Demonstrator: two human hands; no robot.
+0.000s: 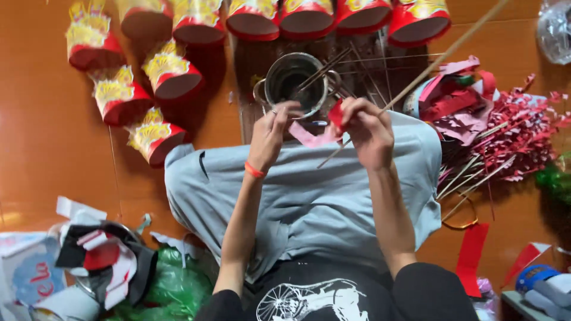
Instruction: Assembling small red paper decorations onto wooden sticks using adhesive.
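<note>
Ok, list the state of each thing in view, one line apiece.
left hand: raised, fingers pinching the pink end of the paper strip.
right hand: closed on the stick and the red end of the strip.
paper strip: red and pink, bent, held between both hands.
stick: long, slanted, held.
metal pot: upright, open, thin sticks leaning inside.
red and yellow paper cups: lying on their sides on the floor.

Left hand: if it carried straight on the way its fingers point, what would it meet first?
Probably the metal pot: the left hand points up-frame, fingertips already close to its near rim. Depth is unclear, so it could pass just above the rim towards the sticks standing inside.
</note>
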